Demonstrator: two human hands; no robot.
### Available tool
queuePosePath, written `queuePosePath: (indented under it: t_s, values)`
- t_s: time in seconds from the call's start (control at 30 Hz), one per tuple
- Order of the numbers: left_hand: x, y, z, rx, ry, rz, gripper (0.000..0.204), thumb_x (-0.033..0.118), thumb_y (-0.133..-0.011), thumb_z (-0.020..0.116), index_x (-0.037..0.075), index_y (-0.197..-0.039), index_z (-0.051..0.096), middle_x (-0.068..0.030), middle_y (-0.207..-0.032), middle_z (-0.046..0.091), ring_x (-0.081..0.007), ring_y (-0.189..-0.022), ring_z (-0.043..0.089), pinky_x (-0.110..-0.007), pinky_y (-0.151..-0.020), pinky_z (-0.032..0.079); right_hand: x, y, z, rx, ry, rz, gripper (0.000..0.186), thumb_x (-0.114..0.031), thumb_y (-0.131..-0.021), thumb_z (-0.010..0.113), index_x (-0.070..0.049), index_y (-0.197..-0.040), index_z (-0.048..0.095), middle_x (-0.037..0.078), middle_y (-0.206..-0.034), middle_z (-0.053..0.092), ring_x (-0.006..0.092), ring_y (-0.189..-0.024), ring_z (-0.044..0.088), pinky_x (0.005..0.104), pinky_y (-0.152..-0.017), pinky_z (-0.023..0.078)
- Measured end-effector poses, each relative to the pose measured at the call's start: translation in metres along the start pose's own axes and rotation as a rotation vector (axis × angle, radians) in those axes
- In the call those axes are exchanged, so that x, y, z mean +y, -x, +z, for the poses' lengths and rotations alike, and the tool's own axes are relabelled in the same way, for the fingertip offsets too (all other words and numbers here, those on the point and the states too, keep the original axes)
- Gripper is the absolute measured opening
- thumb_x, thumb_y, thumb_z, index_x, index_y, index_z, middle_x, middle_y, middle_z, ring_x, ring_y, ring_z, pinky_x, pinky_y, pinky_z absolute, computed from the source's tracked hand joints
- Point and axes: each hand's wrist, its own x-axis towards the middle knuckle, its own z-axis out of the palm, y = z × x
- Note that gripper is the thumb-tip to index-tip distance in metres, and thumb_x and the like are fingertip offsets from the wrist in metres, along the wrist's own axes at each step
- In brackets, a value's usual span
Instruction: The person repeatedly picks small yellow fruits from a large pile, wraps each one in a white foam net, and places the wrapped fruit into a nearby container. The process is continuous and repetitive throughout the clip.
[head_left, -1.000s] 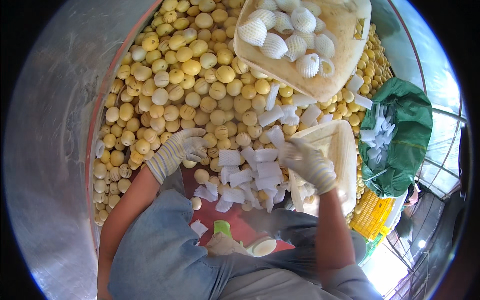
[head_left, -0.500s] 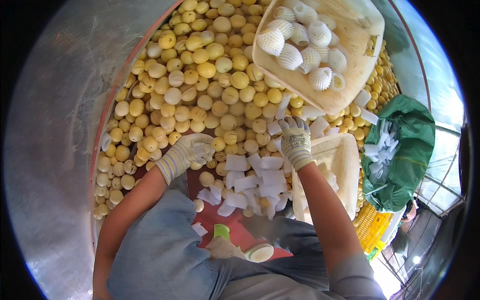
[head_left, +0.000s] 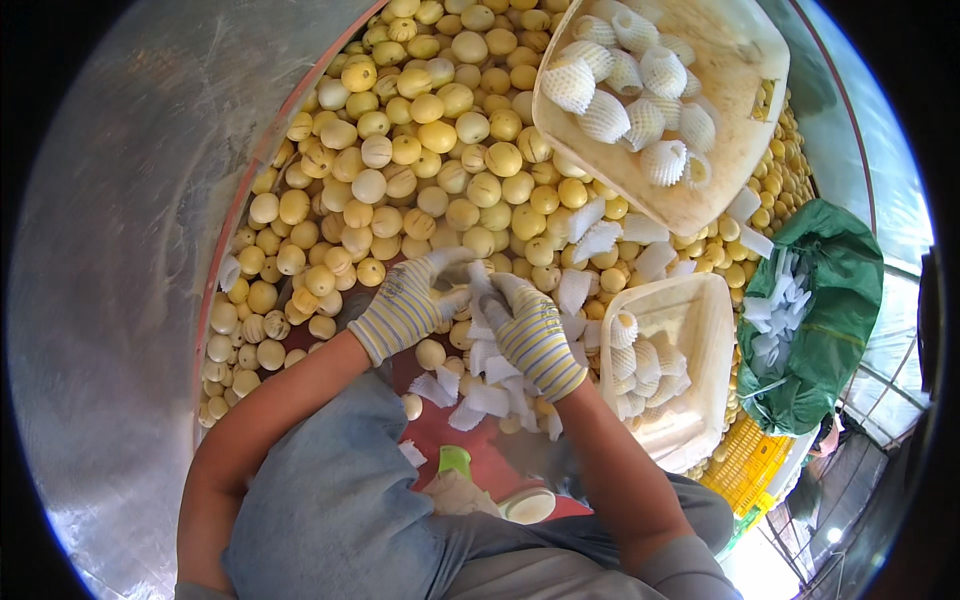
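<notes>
My left hand (head_left: 408, 302), in a striped knit glove, is held low over the fruit with thumb and fingers curved apart. A gap shows between them, and their tips come close to a white foam net sleeve (head_left: 480, 285). Whether they touch it is hard to see. From the right, my right hand (head_left: 530, 330), gloved alike, pinches that sleeve between thumb and fingers. Beneath my hands lies a loose pile of flat white foam sleeves (head_left: 485, 400), partly covered by the right hand. Round yellow fruit (head_left: 435, 135), some with dark stripes, spread beyond both hands.
A large cream tub (head_left: 735, 110) with sleeved fruit stands at the far right. A smaller tub (head_left: 690, 430) with sleeved fruit is beside my right forearm. Farther right are a green bag (head_left: 840, 290) of foam sleeves and a yellow crate (head_left: 745, 455). A metal wall (head_left: 130, 220) curves along the left.
My right hand has moved left and nearer from the scattered sleeves, bringing a foam net sleeve. My left hand has shifted right to meet it. The view has shifted slightly.
</notes>
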Motion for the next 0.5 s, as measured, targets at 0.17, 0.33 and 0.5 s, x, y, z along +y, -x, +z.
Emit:
queuePosePath:
  t_s: [0.17, 0.33, 0.5]
  values:
    - [-0.009, 0.004, -0.004, 0.123, -0.151, 0.05, 0.05, 0.011, -0.083, 0.071, 0.001, -0.13, 0.057, -0.0112, -0.116, 0.063, -0.0176, -0.105, 0.063, -0.031, -0.093, 0.051, -0.004, -0.006, 0.011, -0.075, -0.075, 0.0, 0.027, -0.014, -0.085, 0.063, -0.001, -0.109, 0.061, 0.024, -0.096, 0.065, 0.0398, -0.089, 0.064, 0.0449, -0.078, 0.052]
    - [-0.007, -0.001, -0.006, 0.214, -0.066, -0.105, 0.053, 0.013, -0.081, 0.072, 0.001, -0.13, 0.057, -0.0127, -0.115, 0.065, -0.0197, -0.104, 0.064, -0.032, -0.092, 0.052, -0.016, -0.009, 0.009, -0.004, -0.318, 0.103, 0.037, -0.013, -0.082, 0.069, 0.0, -0.116, 0.061, 0.019, -0.102, 0.068, 0.0271, -0.09, 0.068, 0.0371, -0.08, 0.053]
    - [-0.005, 0.003, -0.009, 0.239, -0.152, 0.09, 0.052, 0.012, -0.082, 0.071, 0.002, -0.131, 0.057, -0.0128, -0.114, 0.066, -0.0204, -0.101, 0.065, -0.033, -0.09, 0.053, 0.012, -0.012, 0.027, 0.124, -0.507, 0.163, 0.043, -0.009, -0.082, 0.07, 0.005, -0.122, 0.06, 0.015, -0.104, 0.069, 0.0184, -0.089, 0.065, 0.0313, -0.081, 0.053]
